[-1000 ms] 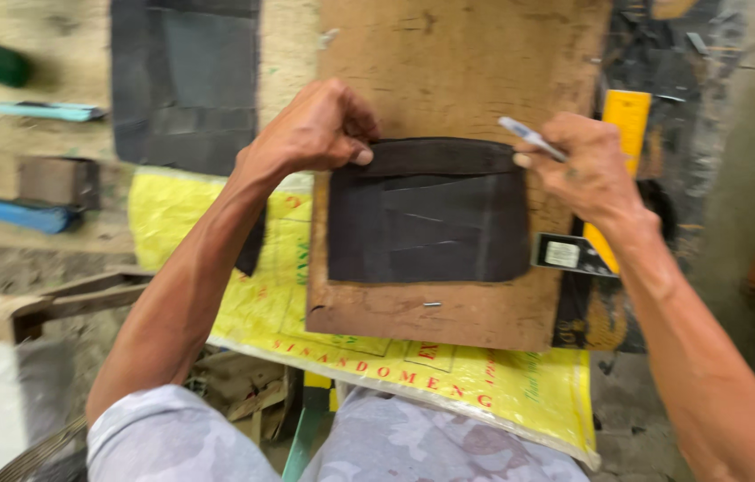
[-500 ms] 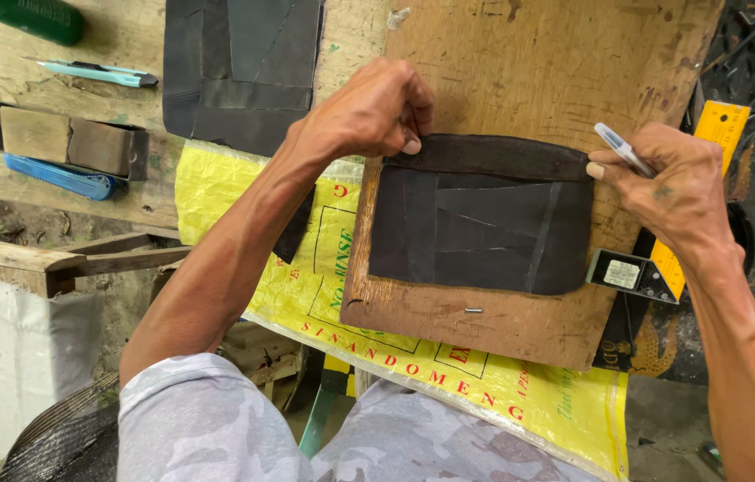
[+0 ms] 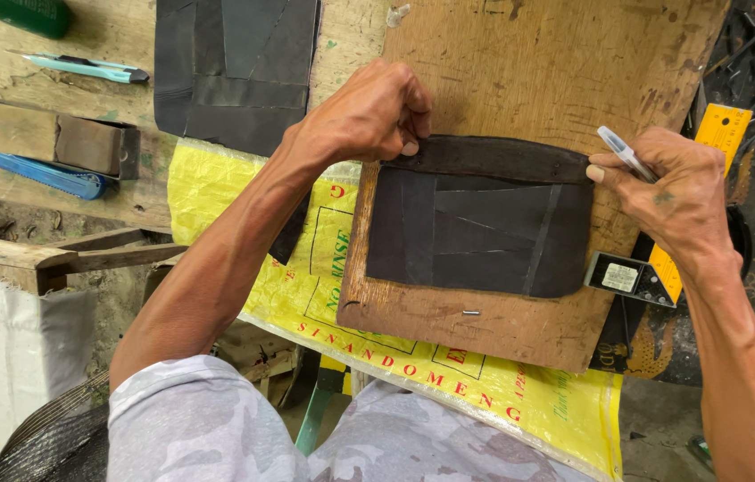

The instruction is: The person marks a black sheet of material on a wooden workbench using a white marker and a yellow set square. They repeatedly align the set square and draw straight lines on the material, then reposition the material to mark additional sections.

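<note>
Black sheet: a dark, patched rubber-like sheet [image 3: 480,223] is lying flat on a worn wooden board [image 3: 520,71], near the board's lower middle
Folded strip: a darker band [image 3: 493,158] is running along the sheet's top edge, with both hands pressing on its ends
Left hand: the left hand [image 3: 364,116] is curling into a loose fist, fingertips pressed together and pinching the strip's left corner
Right hand: the right hand [image 3: 676,192] is pinching the strip's right corner between thumb and forefinger while gripping a silver pen [image 3: 625,152] among the fingers
Under the board: a yellow printed sack [image 3: 244,223] is spreading out beneath it, toward the person's lap
Right edge: a yellow and metal square ruler [image 3: 663,259] is lying just beside the board, partly under the right wrist
Far bench: another black sheet [image 3: 235,62], a teal cutter knife [image 3: 83,67], a sharpening stone in a tray [image 3: 56,143] and a blue file-like tool [image 3: 47,174] are resting well apart from the hands
</note>
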